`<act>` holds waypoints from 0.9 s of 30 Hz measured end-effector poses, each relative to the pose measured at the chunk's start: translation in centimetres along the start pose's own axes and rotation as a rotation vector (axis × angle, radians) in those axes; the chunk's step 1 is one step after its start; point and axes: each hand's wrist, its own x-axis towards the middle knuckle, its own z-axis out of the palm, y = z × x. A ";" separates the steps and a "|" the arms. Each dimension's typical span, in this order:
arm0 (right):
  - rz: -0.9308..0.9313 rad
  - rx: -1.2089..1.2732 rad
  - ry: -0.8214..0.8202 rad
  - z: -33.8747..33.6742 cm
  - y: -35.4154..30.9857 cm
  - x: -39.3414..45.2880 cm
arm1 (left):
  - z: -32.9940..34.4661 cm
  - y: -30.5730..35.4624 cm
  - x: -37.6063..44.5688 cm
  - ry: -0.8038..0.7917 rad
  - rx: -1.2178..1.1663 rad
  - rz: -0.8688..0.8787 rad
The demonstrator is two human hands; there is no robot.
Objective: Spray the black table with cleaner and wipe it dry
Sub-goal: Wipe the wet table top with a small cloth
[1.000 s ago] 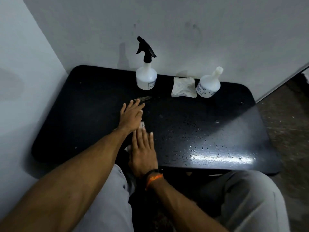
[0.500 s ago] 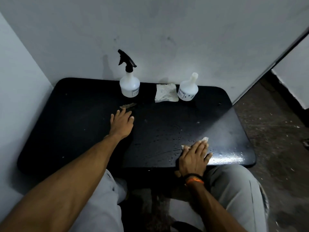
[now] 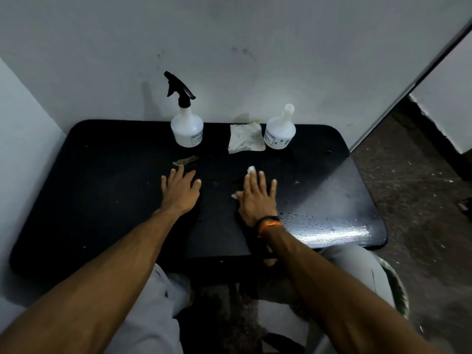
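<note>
The black table (image 3: 102,190) fills the middle of the view, with droplets shining on its right front part. My right hand (image 3: 258,198) lies flat with straight fingers on a white tissue (image 3: 251,170), pressing it onto the table's centre; only the tissue's edges show past the fingers. My left hand (image 3: 180,191) rests flat on the table, fingers spread, a little left of the right one. A white spray bottle (image 3: 187,129) with a black trigger head stands at the back edge against the wall.
A second white bottle (image 3: 280,132) without a sprayer stands back right, with a crumpled white tissue (image 3: 245,138) beside it. A small brownish scrap (image 3: 185,160) lies just beyond my left fingers. Walls close in at the left and back; bare floor lies to the right.
My right hand with the tissue slid from the table's front right edge back toward the centre and farther in. My left hand stayed flat in place.
</note>
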 end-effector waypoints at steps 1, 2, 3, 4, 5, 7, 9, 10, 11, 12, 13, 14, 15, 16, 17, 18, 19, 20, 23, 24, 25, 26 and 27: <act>0.068 0.006 0.010 0.0 1.8 -0.2 | 0.0 0.0 0.0 0.004 0.005 -0.002; 0.147 0.011 0.020 0.1 3.5 -0.7 | 0.0 0.0 -0.1 0.010 0.004 -0.007; 0.236 0.014 0.026 0.0 4.8 -1.5 | 0.0 0.1 0.0 0.014 0.001 -0.013; 0.333 0.024 0.025 -0.2 5.6 -2.6 | -0.1 0.3 0.0 0.014 -0.001 -0.017; 0.422 0.044 0.019 -0.3 5.9 -3.6 | -0.1 0.4 0.0 0.012 -0.003 -0.023; 0.529 0.107 0.013 -0.2 5.0 -5.3 | -0.2 1.0 -0.1 0.002 -0.012 -0.037; 0.493 0.155 0.024 0.7 2.1 -6.7 | -0.4 1.1 -0.2 -0.004 -0.024 -0.052; 0.428 0.150 0.038 1.3 0.3 -7.5 | -0.5 1.1 -0.4 -0.009 -0.032 -0.053; 0.352 0.131 0.062 1.7 -1.6 -8.3 | -0.7 1.1 -0.6 -0.016 -0.040 -0.050; 0.272 0.118 0.059 2.3 -3.6 -9.0 | -0.7 1.2 -0.9 -0.025 -0.047 -0.044; 0.197 0.114 0.048 2.8 -5.4 -9.8 | -0.8 1.4 -1.1 -0.034 -0.050 -0.035; 0.127 0.123 0.036 3.1 -7.0 -10.6 | -0.8 1.4 -1.5 -0.043 -0.046 -0.027; 0.078 0.135 0.014 3.1 -8.3 -11.3 | -0.8 1.5 -1.7 -0.053 -0.040 -0.017; 0.036 0.131 -0.013 3.0 -9.1 -12.0 | -0.9 1.5 -1.9 -0.061 -0.032 -0.008; -0.005 0.111 -0.035 2.8 -9.5 -12.6 | -0.9 1.5 -2.0 -0.065 -0.022 0.003; -0.049 0.081 -0.041 2.6 -9.6 -13.0 | -0.9 1.4 -2.1 -0.064 -0.007 0.014; -0.091 0.050 -0.016 2.3 -9.4 -13.3 | -0.9 1.4 -2.2 -0.059 0.009 0.025; -0.140 0.014 0.039 1.9 -9.0 -13.5 | -1.0 1.3 -2.3 -0.052 0.022 0.036; -0.232 -0.033 0.173 0.5 -7.1 -13.2 | -1.2 1.0 -2.6 -0.019 0.048 0.078; -0.202 -0.007 0.178 -0.1 -6.2 -12.9 | -1.2 1.0 -2.6 -0.005 0.065 0.102; -0.143 0.037 0.174 -0.6 -5.3 -12.6 | -1.2 0.9 -2.6 0.008 0.091 0.131; -0.056 0.086 0.168 -1.2 -4.3 -12.3 | -1.1 0.9 -2.8 0.016 0.124 0.164; 0.031 0.129 0.146 -1.7 -3.3 -12.0 | -1.1 0.9 -2.9 0.018 0.154 0.193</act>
